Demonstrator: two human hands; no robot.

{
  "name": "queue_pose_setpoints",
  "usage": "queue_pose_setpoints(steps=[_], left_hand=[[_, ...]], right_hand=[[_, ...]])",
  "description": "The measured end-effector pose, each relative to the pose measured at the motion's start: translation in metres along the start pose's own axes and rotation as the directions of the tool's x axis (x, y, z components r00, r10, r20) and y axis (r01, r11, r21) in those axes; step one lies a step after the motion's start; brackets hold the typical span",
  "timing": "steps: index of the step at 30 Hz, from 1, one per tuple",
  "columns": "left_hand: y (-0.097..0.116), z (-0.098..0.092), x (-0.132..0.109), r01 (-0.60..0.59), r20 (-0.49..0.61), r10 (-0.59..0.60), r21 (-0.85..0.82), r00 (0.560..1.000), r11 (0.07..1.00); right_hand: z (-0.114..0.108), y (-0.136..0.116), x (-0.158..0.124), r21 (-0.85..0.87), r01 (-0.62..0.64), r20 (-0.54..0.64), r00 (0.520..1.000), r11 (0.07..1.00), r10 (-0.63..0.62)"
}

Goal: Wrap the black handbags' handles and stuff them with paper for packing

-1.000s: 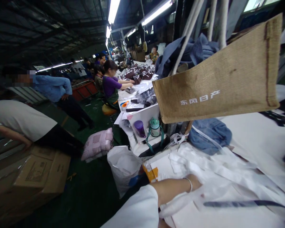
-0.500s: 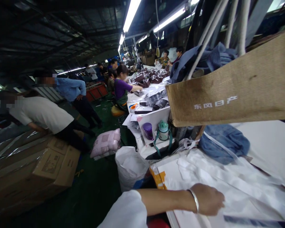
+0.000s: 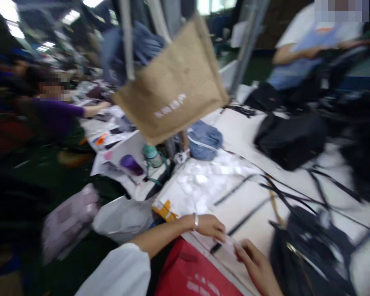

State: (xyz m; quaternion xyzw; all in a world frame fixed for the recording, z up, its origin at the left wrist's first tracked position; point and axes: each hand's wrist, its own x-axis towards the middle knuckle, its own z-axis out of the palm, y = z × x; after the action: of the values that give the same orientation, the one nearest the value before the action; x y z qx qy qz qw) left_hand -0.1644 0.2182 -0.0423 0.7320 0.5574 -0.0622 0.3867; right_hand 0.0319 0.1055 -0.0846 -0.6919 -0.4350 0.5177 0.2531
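Observation:
My left hand [image 3: 212, 227], with a silver bangle at the wrist, is over the near edge of the white table. Its fingers are bent together around the edge of a small, thin whitish piece [image 3: 230, 244], blurred and too small to name. My right hand [image 3: 255, 264] faces it from the right, thumb and fingers pinched at the same piece. Beneath the hands a dark strap [image 3: 216, 248] shows on the table. A black bag [image 3: 308, 246] with a zip lies right of my right hand. White sheets [image 3: 200, 181] are heaped beyond my left hand.
A tan tote bag [image 3: 175, 86] hangs above the table. A red bag [image 3: 194, 273] is at the near edge. Several black bags [image 3: 292, 139] lie at the right, with a person in an apron [image 3: 308, 57] behind. A white sack [image 3: 123, 218] stands at the left.
The view has swung to the right. My left hand has left the heaped white sheets and come nearer. My right hand has come into view, and both hands now meet at the small whitish piece.

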Motion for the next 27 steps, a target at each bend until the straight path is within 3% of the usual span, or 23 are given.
queue_pose_setpoints(steps=[2,3,5,9,13,19,21,24,27], left_hand=[[0.015,0.022,0.016,-0.208,0.235,0.215,-0.053,0.948,0.977],[0.018,0.030,0.023,-0.274,0.304,0.286,-0.083,0.909,0.958],[0.017,0.040,0.032,-0.313,0.350,0.333,-0.113,0.876,0.943],[0.008,0.045,0.034,-0.234,0.331,0.280,-0.172,0.901,0.957],[0.008,0.055,0.035,-0.108,0.365,0.247,-0.361,0.898,0.926],[0.007,0.085,0.044,0.206,0.503,0.244,-0.681,0.829,0.703],[0.001,0.092,0.047,0.239,0.487,0.217,-0.710,0.846,0.662],[-0.011,0.096,0.049,0.241,0.432,0.153,-0.724,0.889,0.646],[-0.021,0.093,0.049,0.223,0.388,0.131,-0.740,0.912,0.634]], right_hand=[[-0.007,0.017,-0.011,0.085,-0.077,-0.068,0.994,0.993,0.083],[-0.007,0.022,-0.012,0.184,-0.046,-0.059,0.997,0.982,0.057],[-0.001,0.025,-0.009,0.353,-0.019,-0.066,0.997,0.936,0.045],[0.015,0.023,-0.002,0.442,-0.039,-0.131,0.986,0.896,0.108],[0.021,0.030,-0.004,0.374,-0.043,-0.229,0.964,0.927,0.138],[0.028,0.035,0.007,0.091,-0.008,-0.304,0.952,0.996,0.035],[0.030,0.036,0.015,0.019,-0.024,-0.285,0.958,1.000,0.028],[0.027,0.045,0.027,-0.039,-0.150,-0.232,0.963,0.988,0.137],[0.024,0.056,0.034,-0.253,-0.348,-0.325,0.910,0.903,0.259]])
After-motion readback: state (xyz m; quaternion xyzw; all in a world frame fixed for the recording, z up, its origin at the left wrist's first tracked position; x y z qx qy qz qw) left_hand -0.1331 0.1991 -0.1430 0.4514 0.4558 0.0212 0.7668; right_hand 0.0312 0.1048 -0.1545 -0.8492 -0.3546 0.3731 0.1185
